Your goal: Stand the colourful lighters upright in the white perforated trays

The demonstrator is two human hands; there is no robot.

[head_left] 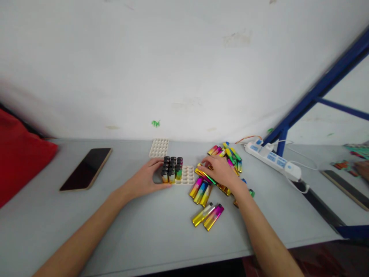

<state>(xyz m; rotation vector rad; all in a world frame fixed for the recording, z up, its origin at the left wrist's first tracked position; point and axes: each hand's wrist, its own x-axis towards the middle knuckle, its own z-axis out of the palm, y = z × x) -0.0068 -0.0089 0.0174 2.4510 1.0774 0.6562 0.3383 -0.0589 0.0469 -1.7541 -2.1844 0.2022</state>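
Observation:
My left hand (146, 176) curves round the left side of a white holed tray (188, 175), thumb along its near edge and fingers behind. In the tray's left part, several lighters (172, 169) with black tops stand upright in rows; holes show on its right. My right hand (219, 169) reaches palm down into a loose heap of shiny, many-coloured lighters (232, 154), its fingers bent and closed on a lighter (201, 173) at the heap's left edge. Some fingertips are hidden. Nearer me lie more lighters (199, 192), and two apart from them (208, 216).
A second white holed tray (159, 147) lies by the wall. To the left are a dark phone (86, 169) and red cloth (20, 157). On the right, a white power strip (272, 159) with cables lies by a blue metal frame (314, 92). Another person's hand (362, 169) shows far right.

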